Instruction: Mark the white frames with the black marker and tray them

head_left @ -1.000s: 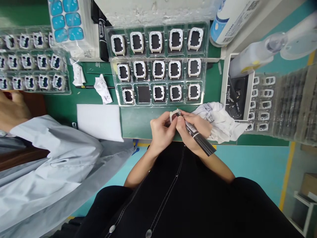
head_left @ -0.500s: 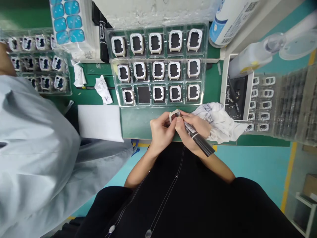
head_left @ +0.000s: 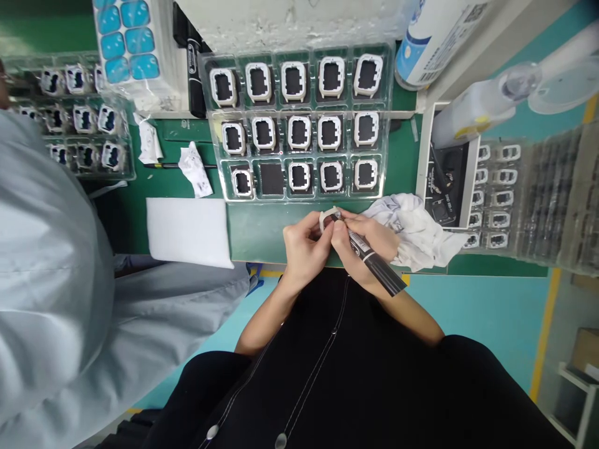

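Close to the bench's front edge, my left hand [head_left: 305, 244] pinches a small whitish watch-case frame [head_left: 324, 216], partly hidden by the fingers. My right hand [head_left: 362, 246] is closed round a black marker pen [head_left: 378, 268], whose tip end points at the frame. The pen's tip itself is hidden between my fingers. Beyond my hands lies a clear plastic tray [head_left: 299, 201] with rows of similar white frames [head_left: 299, 177]. One pocket [head_left: 271, 179] in its front row shows only a dark pad.
A crumpled white cloth [head_left: 416, 231] lies right of my hands, beside a box [head_left: 421, 181] of black parts. A white foam sheet [head_left: 187, 232] is at left, near a co-worker's grey sleeve [head_left: 47, 206]. Bottles [head_left: 433, 43] stand at the back right; more trays [head_left: 498, 199] sit far right.
The co-worker at left has shifted further left, and their hand has moved mostly out of view. My hands, the frame and the marker look nearly unchanged.
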{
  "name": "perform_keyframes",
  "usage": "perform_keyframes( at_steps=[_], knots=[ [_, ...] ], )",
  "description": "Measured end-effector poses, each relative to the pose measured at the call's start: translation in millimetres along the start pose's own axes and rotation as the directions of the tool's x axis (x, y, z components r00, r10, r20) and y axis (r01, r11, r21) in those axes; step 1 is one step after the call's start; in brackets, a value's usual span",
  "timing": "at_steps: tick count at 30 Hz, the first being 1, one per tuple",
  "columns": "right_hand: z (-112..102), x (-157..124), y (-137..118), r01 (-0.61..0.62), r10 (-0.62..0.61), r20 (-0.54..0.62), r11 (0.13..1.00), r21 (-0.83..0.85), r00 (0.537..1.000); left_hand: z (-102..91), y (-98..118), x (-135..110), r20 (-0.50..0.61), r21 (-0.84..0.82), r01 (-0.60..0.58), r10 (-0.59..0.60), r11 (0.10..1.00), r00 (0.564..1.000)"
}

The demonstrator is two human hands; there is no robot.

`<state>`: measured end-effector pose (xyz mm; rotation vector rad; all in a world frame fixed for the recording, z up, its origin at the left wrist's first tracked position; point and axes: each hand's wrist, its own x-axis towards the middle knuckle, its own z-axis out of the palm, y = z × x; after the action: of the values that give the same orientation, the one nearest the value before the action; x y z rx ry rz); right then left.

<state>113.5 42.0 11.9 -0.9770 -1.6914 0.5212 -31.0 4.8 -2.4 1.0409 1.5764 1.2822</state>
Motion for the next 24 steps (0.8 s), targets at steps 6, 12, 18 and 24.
perform_keyframes(
  at_steps=[6,12,18,24],
  knots=[
    [0.2,-3.7,1.9,-0.076,0.076,0.013,0.996,0.05,0.997,-0.7,-3.3,-0.8,0.01,-0.017,0.03,-0.03,0.999,1.0],
    [-2.3,-3.2,-0.1,-0.056,0.056,0.005,0.998,-0.023,0.998,-0.8,1.8,0.8,0.01,-0.029,0.054,-0.054,0.998,0.999],
    [-0.5,1.1,-3.2,-0.058,0.06,-0.038,0.997,0.048,0.997,-3.4,14.3,10.3,0.066,-0.173,0.129,-0.12,0.976,0.991],
    [-2.7,4.2,-5.5,-0.061,0.06,0.006,0.998,0.016,0.998,-8.6,20.3,18.0,0.144,-0.229,0.18,-0.149,0.957,0.978]
  ],
)
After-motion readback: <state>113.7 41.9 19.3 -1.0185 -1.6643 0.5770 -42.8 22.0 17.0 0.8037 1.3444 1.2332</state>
